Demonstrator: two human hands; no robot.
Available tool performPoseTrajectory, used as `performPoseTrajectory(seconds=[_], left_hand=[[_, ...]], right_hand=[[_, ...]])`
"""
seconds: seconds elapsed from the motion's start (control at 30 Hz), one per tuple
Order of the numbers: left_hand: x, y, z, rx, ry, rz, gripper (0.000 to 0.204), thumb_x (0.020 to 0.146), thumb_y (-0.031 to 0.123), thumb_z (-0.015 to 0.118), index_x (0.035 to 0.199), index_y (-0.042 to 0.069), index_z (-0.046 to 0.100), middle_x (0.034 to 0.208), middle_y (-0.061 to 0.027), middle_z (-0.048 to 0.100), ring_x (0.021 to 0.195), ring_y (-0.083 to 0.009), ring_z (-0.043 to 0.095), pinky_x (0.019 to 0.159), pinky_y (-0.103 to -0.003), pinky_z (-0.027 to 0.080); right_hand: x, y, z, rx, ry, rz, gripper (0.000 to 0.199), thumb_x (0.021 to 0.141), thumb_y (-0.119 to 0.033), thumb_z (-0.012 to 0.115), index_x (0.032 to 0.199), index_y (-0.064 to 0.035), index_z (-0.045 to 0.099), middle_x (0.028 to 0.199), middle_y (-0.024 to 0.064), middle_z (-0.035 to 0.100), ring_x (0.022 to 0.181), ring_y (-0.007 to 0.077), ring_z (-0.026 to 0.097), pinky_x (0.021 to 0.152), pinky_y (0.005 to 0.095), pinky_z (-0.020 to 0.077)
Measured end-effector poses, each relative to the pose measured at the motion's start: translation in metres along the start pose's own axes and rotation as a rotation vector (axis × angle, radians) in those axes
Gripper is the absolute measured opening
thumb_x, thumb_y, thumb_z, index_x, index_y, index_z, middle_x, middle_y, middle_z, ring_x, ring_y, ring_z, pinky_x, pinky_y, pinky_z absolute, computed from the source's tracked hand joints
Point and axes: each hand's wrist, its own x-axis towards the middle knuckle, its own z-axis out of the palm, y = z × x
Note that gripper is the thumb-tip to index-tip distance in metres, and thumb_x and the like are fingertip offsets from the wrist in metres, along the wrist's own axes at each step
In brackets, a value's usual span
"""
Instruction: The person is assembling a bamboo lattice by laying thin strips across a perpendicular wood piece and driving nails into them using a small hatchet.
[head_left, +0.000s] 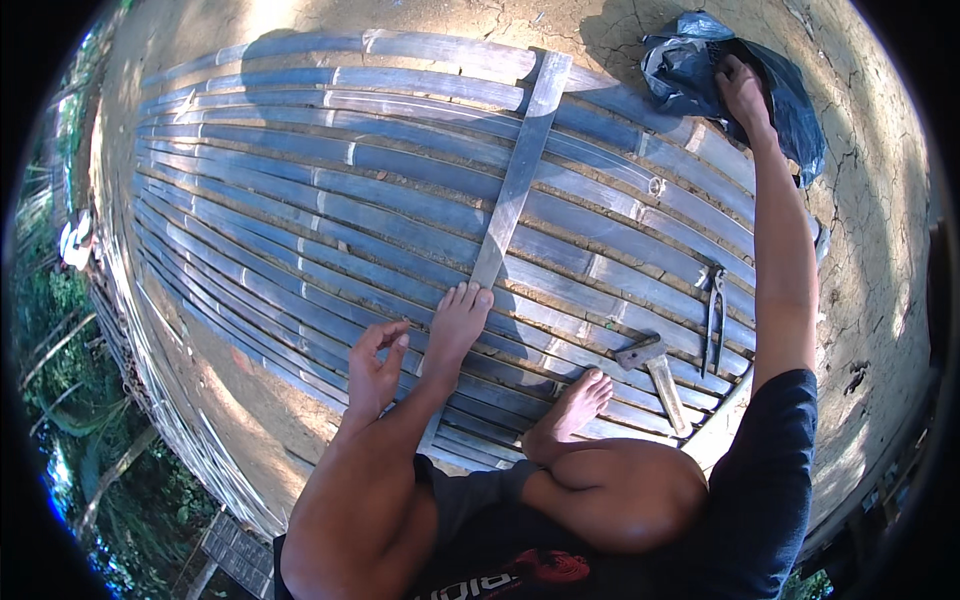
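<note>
Fingers of the right hand (742, 92) press into a dark plastic bag (790, 110) at one o'clock. Left hand (375, 368) hovers half curled, holding nothing, over the bamboo slats (300, 200) beside a bare foot (458, 322). Hammer (655, 368) lies at four o'clock.

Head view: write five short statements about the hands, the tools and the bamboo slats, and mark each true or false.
1. The right hand reaches into the dark plastic bag on the ground. True.
2. The left hand grips the hammer. False: the hammer lies untouched on the bamboo slats, and the left hand hangs with curled fingers near the left foot.
3. Pincers lie on the slats beside the hammer. True.
4. A flat strip lies across the slats, its near end under the toes of the left foot. True.
5. The right foot rests on bare earth. False: it rests on the slats, near the hammer.
</note>
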Motion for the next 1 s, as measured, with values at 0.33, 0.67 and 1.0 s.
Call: performPoseTrajectory(seconds=[0.33, 0.67, 1.0], left_hand=[[-0.02, -0.007, 0.022, -0.365, -0.011, -0.117, 0.018, 0.1, 0.007, 0.059, 0.114, -0.003, 0.064, 0.102, -0.0086, 0.069, 0.089, -0.0125, 0.063, 0.083, -0.028, 0.051], [-0.05, 0.004, 0.04, -0.647, -0.153, -0.338, 0.026, 0.099, 0.014, 0.062, 0.121, 0.001, 0.062, 0.109, -0.0106, 0.068, 0.093, -0.0183, 0.065, 0.083, -0.033, 0.055], [-0.057, -0.044, 0.046, -0.549, -0.633, -0.531, 0.039, 0.097, 0.021, 0.067, 0.131, 0.006, 0.059, 0.118, -0.0138, 0.067, 0.1, -0.0251, 0.068, 0.084, -0.04, 0.059]], right_hand=[[-0.01, -0.013, -0.005, 0.532, 0.22, 0.306, 0.028, 0.092, -0.025, 0.065, 0.101, 0.002, 0.066, 0.086, 0.0141, 0.071, 0.075, 0.0214, 0.07, 0.066, 0.0338, 0.0544], [-0.14, -0.106, -0.037, 1.398, 0.105, 0.318, 0.015, 0.095, -0.015, 0.064, 0.097, -0.0008, 0.063, 0.083, 0.0081, 0.068, 0.072, 0.0161, 0.066, 0.066, 0.0301, 0.0575], [-0.473, -0.256, 0.022, 1.487, -0.817, 0.627, 0.013, 0.096, -0.017, 0.061, 0.101, -0.0043, 0.063, 0.083, 0.0049, 0.066, 0.065, 0.011, 0.063, 0.056, 0.0257, 0.0518]])
